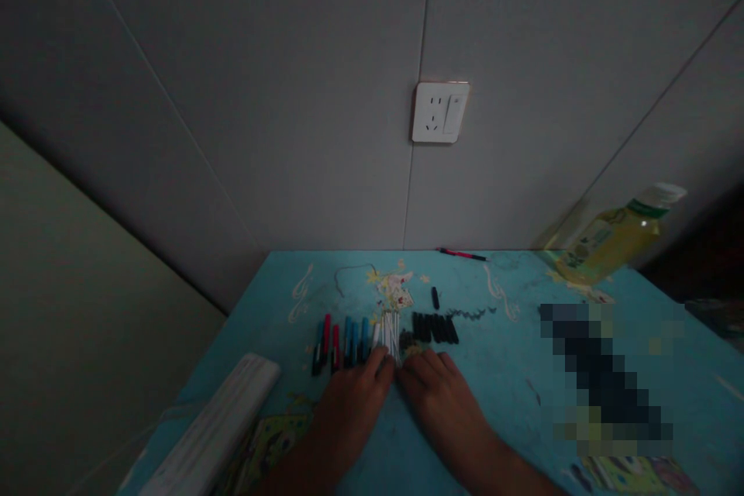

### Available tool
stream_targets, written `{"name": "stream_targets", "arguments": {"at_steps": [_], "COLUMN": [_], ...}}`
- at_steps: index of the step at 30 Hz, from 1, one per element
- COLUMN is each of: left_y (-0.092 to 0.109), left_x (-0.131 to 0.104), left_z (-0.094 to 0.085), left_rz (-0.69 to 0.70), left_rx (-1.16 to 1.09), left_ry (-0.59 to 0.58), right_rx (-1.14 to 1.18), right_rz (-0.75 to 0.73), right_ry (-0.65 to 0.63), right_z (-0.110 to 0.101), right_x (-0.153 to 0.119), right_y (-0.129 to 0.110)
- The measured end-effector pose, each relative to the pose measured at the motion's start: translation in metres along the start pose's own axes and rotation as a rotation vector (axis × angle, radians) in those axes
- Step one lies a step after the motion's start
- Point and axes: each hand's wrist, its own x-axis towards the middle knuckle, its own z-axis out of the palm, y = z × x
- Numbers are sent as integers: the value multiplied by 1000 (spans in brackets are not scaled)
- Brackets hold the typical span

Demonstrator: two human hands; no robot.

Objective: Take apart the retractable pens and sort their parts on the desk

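A bundle of thin white sticks [390, 325] lies side by side on the table, pointing away from me. My left hand [363, 384] curls its fingers over their near left side. From the right, my right hand [433, 384] has bent fingers against their near ends; its fingertips are partly hidden. Left of the sticks are several pen pieces: pink ones [326, 333] and blue ones [348, 337], with dark lower ends. To the right sits a row of short black pieces like pen caps [433, 328], with a single black piece [435, 297] beyond it.
The blue patterned table [279, 287] meets a grey wall with a socket [440, 112]. A red and black pen [463, 254] lies at the back. A bottle of yellow liquid [616, 236] stands back right; a long white object [218, 422] lies at left. A blurred-out patch covers the right side.
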Motion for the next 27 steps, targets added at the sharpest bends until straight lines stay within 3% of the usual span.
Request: {"name": "stream_targets", "arguments": {"at_steps": [10,27], "left_y": [2,3], "left_x": [-1,-2], "left_z": [4,1], "left_rz": [-33,-60], "left_rx": [8,-69], "left_ry": [41,-11], "right_rx": [120,212], "right_rz": [-21,-34], "right_ry": [21,-26], "right_z": [-6,-9], "right_x": [2,1], "right_y": [-5,-6]}}
